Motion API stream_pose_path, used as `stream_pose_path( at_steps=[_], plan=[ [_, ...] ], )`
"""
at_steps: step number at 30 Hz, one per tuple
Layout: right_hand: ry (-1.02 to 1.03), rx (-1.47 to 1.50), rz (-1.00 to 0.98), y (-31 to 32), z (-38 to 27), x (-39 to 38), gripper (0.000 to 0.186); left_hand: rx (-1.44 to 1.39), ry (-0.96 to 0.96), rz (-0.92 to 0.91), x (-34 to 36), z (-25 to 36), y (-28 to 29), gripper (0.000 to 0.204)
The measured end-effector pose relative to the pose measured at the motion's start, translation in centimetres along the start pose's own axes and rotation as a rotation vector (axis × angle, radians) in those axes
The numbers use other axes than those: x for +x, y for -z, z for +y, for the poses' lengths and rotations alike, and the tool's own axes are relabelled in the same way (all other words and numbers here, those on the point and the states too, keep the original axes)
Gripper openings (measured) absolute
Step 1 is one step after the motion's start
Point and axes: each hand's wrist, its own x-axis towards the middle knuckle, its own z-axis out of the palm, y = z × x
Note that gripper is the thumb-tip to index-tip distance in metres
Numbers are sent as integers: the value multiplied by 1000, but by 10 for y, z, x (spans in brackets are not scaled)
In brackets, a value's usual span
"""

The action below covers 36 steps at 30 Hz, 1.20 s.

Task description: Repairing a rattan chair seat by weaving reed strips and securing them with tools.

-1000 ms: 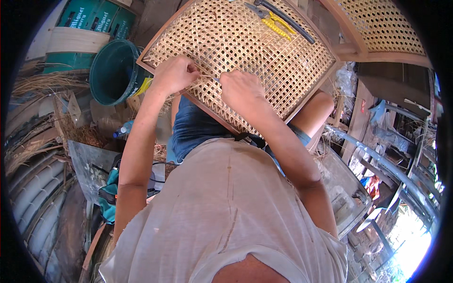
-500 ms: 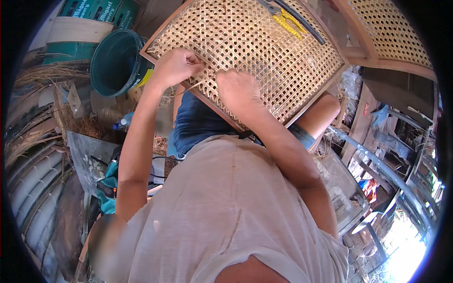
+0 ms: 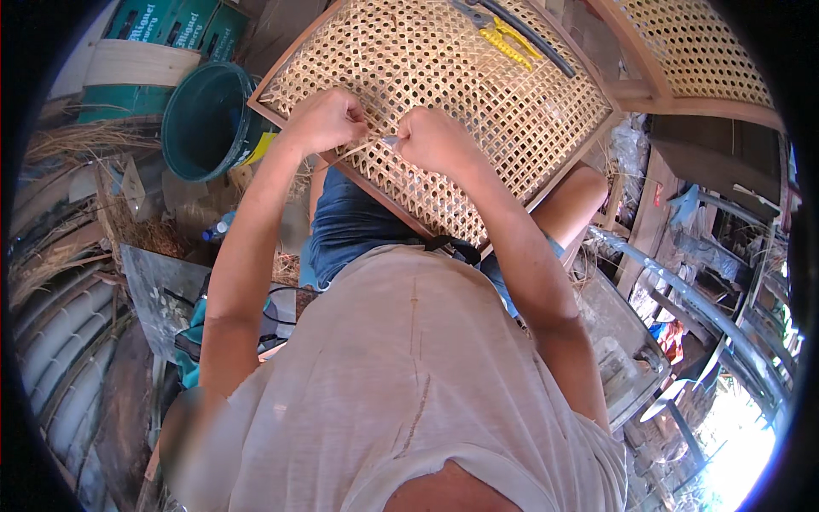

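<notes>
A woven cane panel (image 3: 529,128) in a brown wooden frame lies across my lap. Over its near left part, my left hand (image 3: 328,121) has its fingers pinched together at the weave, closed on a thin cane strand (image 3: 357,148) that slants down toward the frame. Just to the right, my right hand (image 3: 437,141) is wrapped around a small tool with a grey metal tip (image 3: 390,141). The tip points left at the strand; its handle is hidden in my fist. On the panel's far right rest yellow-handled pliers (image 3: 509,41) and a dark rod (image 3: 537,38).
A dark green bucket (image 3: 205,124) stands left of the panel, before green crates (image 3: 175,21). Another framed cane panel (image 3: 704,51) is at the far right. A plastic bottle (image 3: 219,226) lies below the bucket. A metal pipe (image 3: 674,277) runs along the right.
My right hand has lifted and turned a little, so the grey tip now shows. The panel has shifted slightly left, with the pliers on it. My left hand stays nearly in place.
</notes>
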Motion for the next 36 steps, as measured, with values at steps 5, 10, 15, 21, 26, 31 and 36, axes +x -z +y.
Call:
stream_pose_path(
  at_steps=[5, 10, 15, 21, 26, 31, 36],
  plan=[
    [-21, 43, -20, -2, 8, 5, 27, -16, -84, -46, 7, 6, -2, 25],
    [0, -88, 115, -2, 2, -22, 25, -84, -43, -58, 6, -11, 12, 27],
    [-99, 48, 220, 2, 2, -40, 32, -28, -74, -13, 8, 8, -7, 28],
    [-31, 65, 302, -44, 16, -17, 27, 69, 88, -54, 5, 33, -2, 44],
    [159, 434, 492, -33, 77, -57, 15, 192, 186, -59, -22, 55, 17, 47],
    [163, 1060, 108, -11, 69, -95, 27, 51, 162, 48, -29, 49, -1, 49],
    [410, 720, 342, -26, 53, -70, 23, 178, 223, 112, -29, 63, -9, 48]
  ],
)
